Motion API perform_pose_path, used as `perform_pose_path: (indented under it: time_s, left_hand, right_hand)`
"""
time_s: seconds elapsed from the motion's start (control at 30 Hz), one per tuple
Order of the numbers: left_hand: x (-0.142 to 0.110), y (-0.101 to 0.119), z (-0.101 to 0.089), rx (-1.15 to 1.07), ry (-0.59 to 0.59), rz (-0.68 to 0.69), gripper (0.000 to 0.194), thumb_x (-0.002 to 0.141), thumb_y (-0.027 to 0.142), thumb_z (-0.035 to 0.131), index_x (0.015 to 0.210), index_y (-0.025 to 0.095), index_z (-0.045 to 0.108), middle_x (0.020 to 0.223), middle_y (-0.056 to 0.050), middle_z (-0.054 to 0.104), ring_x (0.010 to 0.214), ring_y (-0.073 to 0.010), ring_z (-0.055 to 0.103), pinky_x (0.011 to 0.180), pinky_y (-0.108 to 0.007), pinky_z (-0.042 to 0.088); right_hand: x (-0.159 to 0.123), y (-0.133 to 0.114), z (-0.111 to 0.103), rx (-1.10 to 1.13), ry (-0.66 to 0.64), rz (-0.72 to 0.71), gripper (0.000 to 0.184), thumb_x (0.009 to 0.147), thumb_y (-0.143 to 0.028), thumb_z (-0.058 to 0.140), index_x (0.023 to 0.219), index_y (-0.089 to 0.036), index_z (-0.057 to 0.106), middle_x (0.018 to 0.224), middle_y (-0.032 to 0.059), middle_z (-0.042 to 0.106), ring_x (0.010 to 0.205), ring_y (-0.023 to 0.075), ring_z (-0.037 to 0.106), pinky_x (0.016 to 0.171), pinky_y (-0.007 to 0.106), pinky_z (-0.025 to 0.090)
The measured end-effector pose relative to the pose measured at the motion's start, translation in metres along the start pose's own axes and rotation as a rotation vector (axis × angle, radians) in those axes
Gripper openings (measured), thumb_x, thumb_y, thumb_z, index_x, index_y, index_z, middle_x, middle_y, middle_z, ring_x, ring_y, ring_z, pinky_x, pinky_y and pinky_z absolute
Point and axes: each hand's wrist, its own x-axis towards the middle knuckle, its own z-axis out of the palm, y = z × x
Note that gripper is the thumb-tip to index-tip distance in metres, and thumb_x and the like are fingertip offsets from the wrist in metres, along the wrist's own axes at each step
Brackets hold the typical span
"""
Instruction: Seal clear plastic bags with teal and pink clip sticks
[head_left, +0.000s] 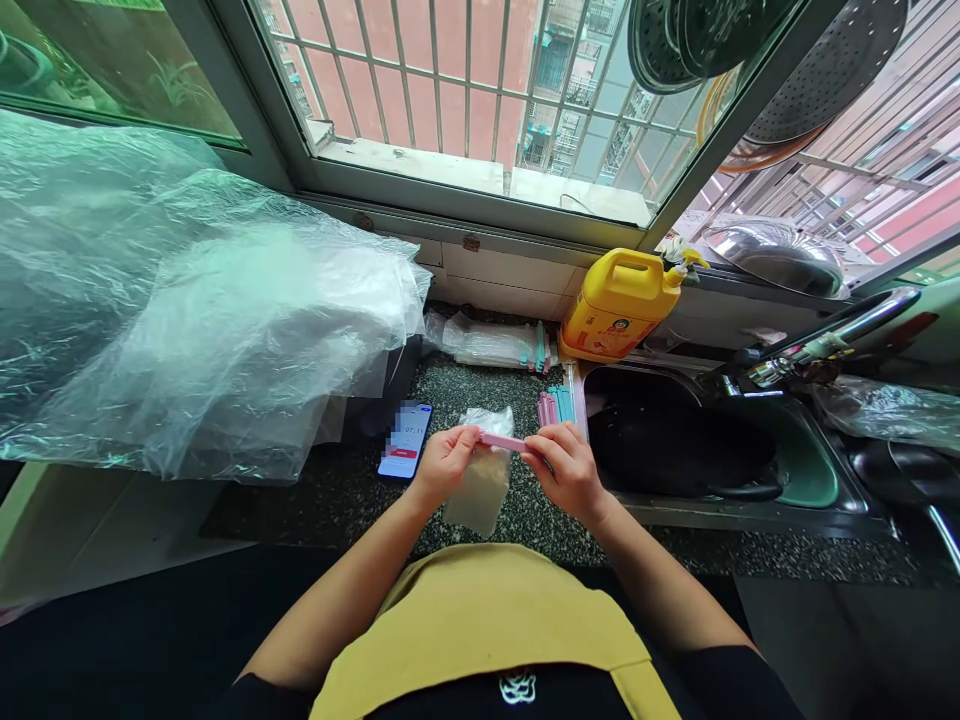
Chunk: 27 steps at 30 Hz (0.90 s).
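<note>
A pink bag-sealing clip (502, 442) is stretched level between my two hands. My left hand (448, 460) pinches its left end, fingers closed. At the other end, my right hand (562, 465) grips it between thumb and fingers. A small clear plastic bag (478, 495) lies beneath, showing on both the near and far side of the clip. Whether the clip is fastened across it I cannot tell. Just beyond my right hand, several pink clips (548, 408) lie beside teal clips (562, 402) on the speckled counter (442, 385).
A lit phone (406, 440) lies left of my hands. Large plastic sheeting (225, 320) covers the left side. Packed clear bags (491, 340) and a yellow pump jug (621, 305) stand at the back. Right is a sink (810, 460) holding a black pan (675, 445), under a faucet (825, 345).
</note>
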Motion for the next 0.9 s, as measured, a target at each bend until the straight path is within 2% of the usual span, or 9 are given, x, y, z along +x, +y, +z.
perform_pose_path:
  time_s: [0.3, 0.6, 0.77, 0.9]
  left_hand:
    - [-0.0007, -0.0043, 0.0006, -0.050, 0.000, -0.015, 0.048, 0.067, 0.060, 0.063, 0.063, 0.013, 0.065, 0.055, -0.002, 0.061, 0.049, -0.0110, 0.049, 0.048, -0.022, 0.038]
    - [0.0001, -0.0017, 0.0019, -0.151, 0.004, -0.065, 0.049, 0.060, 0.061, 0.069, 0.063, 0.012, 0.064, 0.056, -0.002, 0.062, 0.049, -0.0108, 0.050, 0.050, -0.022, 0.040]
    - [0.0029, -0.0056, 0.0010, -0.154, 0.005, -0.053, 0.051, 0.061, 0.062, 0.067, 0.063, 0.011, 0.064, 0.051, 0.001, 0.054, 0.045, -0.0074, 0.041, 0.045, -0.020, 0.032]
    - [0.0039, -0.0062, 0.0014, -0.156, -0.003, -0.069, 0.053, 0.060, 0.064, 0.067, 0.066, 0.011, 0.065, 0.052, 0.001, 0.054, 0.045, -0.0073, 0.041, 0.044, -0.020, 0.032]
  right_hand:
    - [0.0016, -0.0004, -0.0008, 0.050, -0.007, -0.005, 0.011, 0.084, -0.013, 0.058, 0.093, -0.019, 0.060, 0.078, 0.0062, 0.060, 0.074, 0.0183, 0.052, 0.065, 0.032, 0.048]
    - [0.0007, 0.0006, 0.0015, 0.073, 0.024, -0.016, 0.015, 0.084, -0.013, 0.057, 0.097, -0.020, 0.060, 0.079, 0.0054, 0.060, 0.074, 0.0177, 0.053, 0.065, 0.033, 0.047]
    - [0.0031, -0.0011, -0.0011, 0.113, 0.027, -0.023, 0.015, 0.083, -0.011, 0.059, 0.096, -0.019, 0.059, 0.079, 0.0054, 0.060, 0.074, 0.0175, 0.053, 0.065, 0.032, 0.047]
    - [0.0043, -0.0012, -0.0020, 0.110, 0.031, -0.022, 0.015, 0.082, -0.011, 0.060, 0.095, -0.019, 0.059, 0.079, 0.0054, 0.060, 0.074, 0.0176, 0.053, 0.066, 0.032, 0.047]
